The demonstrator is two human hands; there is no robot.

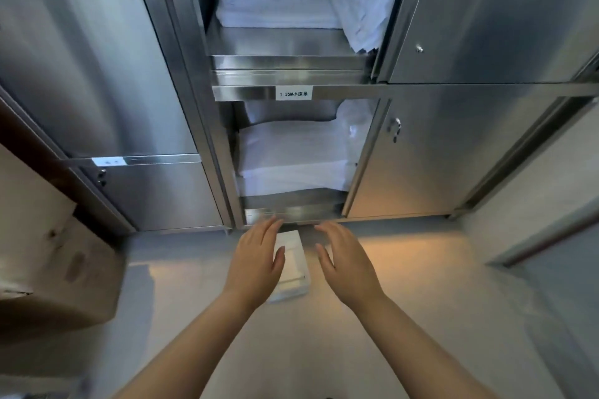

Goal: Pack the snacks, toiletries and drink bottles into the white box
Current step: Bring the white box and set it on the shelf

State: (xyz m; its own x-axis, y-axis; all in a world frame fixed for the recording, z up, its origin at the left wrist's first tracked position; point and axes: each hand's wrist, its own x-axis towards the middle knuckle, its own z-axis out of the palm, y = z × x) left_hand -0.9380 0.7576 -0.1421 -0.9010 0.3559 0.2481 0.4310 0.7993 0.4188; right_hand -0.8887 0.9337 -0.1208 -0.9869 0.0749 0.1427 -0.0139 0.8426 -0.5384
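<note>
A small white box [293, 264] lies on the pale floor just in front of a steel cabinet. My left hand [257, 264] hovers over its left side with straight fingers and covers part of it. To the right of the box my right hand [345, 261] is held out, fingers straight and spread, holding nothing. Both hands are above the floor; whether the left one touches the box I cannot tell. No snacks, toiletries or drink bottles show in the head view.
The steel cabinet [291, 94] stands ahead with its middle section open, folded white linen [291, 155] on the shelves and open doors [421, 155] on the right. A brown cardboard box [48, 253] sits at the left. A wall [534, 188] runs along the right.
</note>
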